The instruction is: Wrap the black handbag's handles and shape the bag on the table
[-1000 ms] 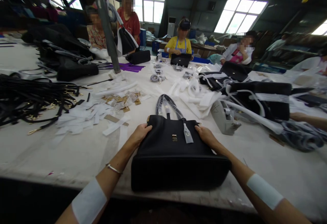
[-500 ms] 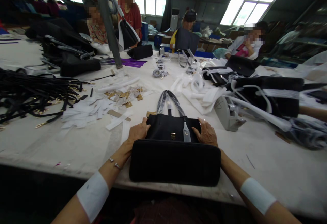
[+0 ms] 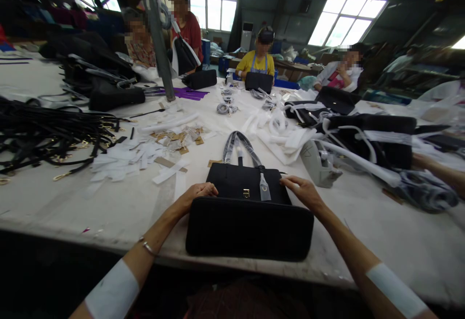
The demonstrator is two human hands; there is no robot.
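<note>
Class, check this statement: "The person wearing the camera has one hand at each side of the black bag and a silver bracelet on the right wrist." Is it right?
Not quite: the head view shows the silver bracelet on the left wrist, not the right. The left hand and right hand are indeed at either side of the black bag.

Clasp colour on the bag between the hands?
Gold-toned clasp, on the black bag; shows best in the head view.
</note>
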